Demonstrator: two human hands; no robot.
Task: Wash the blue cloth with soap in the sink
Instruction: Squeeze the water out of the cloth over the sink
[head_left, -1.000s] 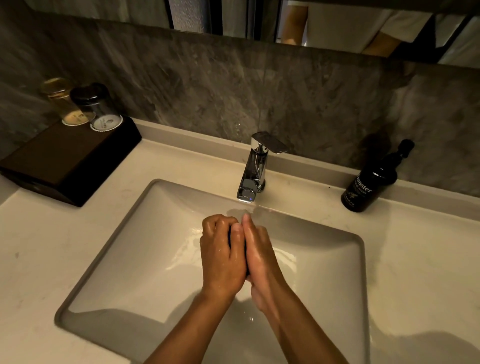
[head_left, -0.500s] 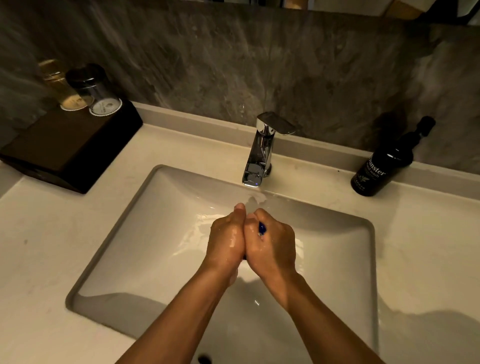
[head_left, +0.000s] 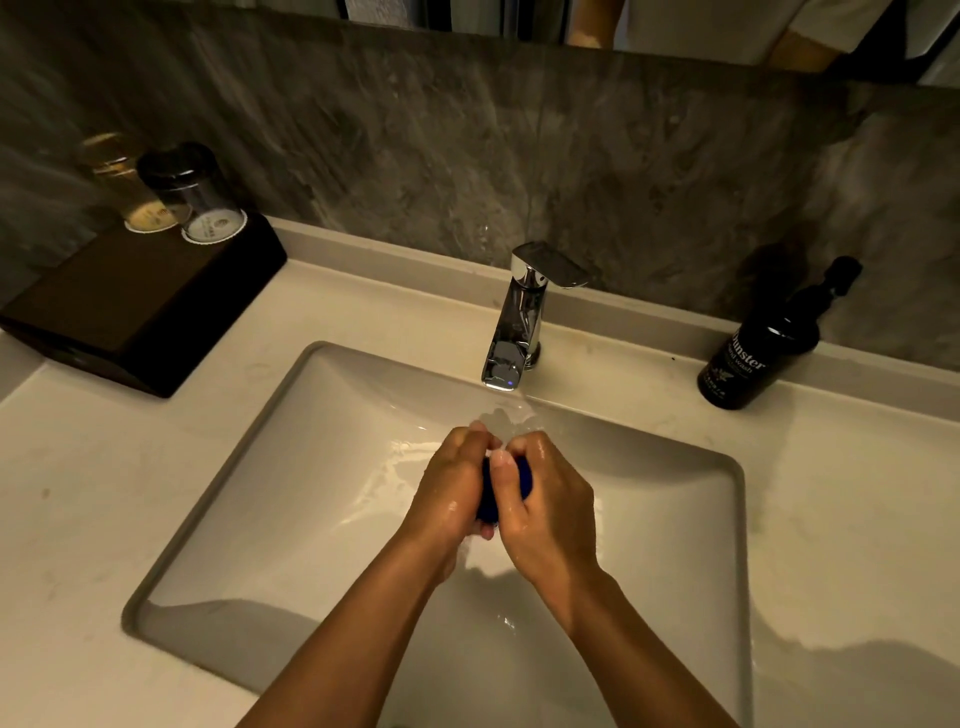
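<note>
Over the middle of the white sink (head_left: 291, 499), my left hand (head_left: 452, 493) and my right hand (head_left: 550, 509) are pressed together around the balled-up blue cloth (head_left: 489, 493). Only a dark blue strip of it shows between my fingers and palms. Both hands are wet and shiny. Water runs from the chrome tap (head_left: 519, 317) onto my fingertips just below the spout. A black hand wash pump bottle (head_left: 763, 348) stands on the counter to the right of the tap.
A dark wooden box (head_left: 130, 312) sits at the counter's back left with two upturned glasses (head_left: 197, 197) on it. A grey stone wall runs behind the counter (head_left: 78, 493), with a mirror edge above showing a person's arms.
My hands have stayed under the tap, with the fingers shifting over the cloth. More of the blue cloth shows between them now. The view has swung slightly.
</note>
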